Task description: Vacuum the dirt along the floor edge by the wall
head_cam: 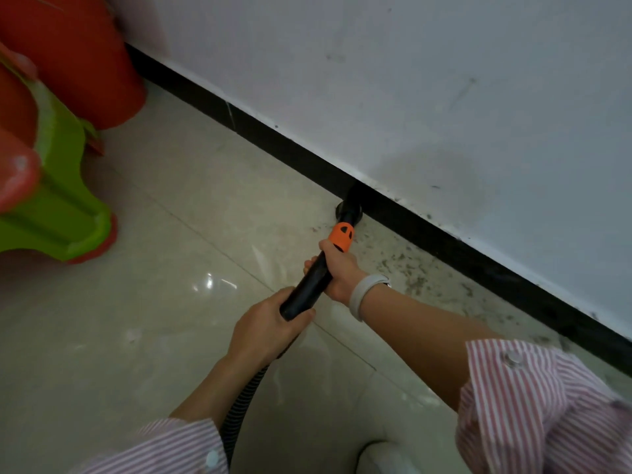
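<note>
A black vacuum tube [309,285] with an orange collar [341,238] ends in a round black nozzle [349,208] that touches the floor right at the black baseboard [444,230]. My right hand [337,268] grips the tube just below the orange collar; a pale band is on that wrist. My left hand [270,325] holds the tube's rear end, where the ribbed hose [239,405] runs back toward me. Dark dirt specks [410,265] lie scattered on the tiles along the baseboard, to the right of the nozzle.
Stacked red and green plastic stools [54,186] stand at the left on the glossy beige tile floor [154,336]. The scuffed white wall [410,80] rises above the baseboard. A rounded white object [386,458] shows at the bottom edge.
</note>
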A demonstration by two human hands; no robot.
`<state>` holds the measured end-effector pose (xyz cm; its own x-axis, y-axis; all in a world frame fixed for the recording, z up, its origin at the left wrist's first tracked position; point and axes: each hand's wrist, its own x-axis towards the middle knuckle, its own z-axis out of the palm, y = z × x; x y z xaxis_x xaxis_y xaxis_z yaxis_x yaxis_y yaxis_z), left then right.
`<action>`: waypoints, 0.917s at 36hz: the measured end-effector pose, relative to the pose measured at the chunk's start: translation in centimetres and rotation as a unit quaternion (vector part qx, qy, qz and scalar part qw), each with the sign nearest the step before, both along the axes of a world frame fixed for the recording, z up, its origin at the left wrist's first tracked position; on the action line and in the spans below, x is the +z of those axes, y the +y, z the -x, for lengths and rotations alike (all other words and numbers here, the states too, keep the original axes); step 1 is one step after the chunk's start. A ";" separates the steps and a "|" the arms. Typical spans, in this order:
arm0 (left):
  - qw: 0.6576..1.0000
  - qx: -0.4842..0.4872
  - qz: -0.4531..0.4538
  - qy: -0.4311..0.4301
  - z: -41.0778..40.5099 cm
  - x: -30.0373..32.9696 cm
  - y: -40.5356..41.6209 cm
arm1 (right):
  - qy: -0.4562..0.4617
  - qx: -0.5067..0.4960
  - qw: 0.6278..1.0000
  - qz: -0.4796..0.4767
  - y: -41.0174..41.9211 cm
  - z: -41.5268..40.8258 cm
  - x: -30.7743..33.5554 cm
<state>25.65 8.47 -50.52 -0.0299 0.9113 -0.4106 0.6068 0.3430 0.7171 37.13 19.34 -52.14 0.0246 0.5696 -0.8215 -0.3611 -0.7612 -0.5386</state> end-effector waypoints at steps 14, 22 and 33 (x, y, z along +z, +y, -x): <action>0.996 -0.089 0.009 0.009 -2.8 -0.7 -2.0 | -0.033 -0.061 0.997 0.028 -4.3 -4.6 0.3; 0.994 -0.104 0.020 0.005 -5.1 0.0 -3.1 | -0.037 -0.071 0.996 0.037 -5.8 -7.2 0.6; 1.000 0.018 -0.007 -0.008 -4.7 -0.5 -3.2 | 0.005 0.048 0.999 0.014 -3.2 -5.2 1.3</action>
<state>30.36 5.25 -50.99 -0.0559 0.9151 -0.3992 0.5831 0.3545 0.7309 42.30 16.12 -50.88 -0.0366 0.5451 -0.8376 -0.2916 -0.8075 -0.5127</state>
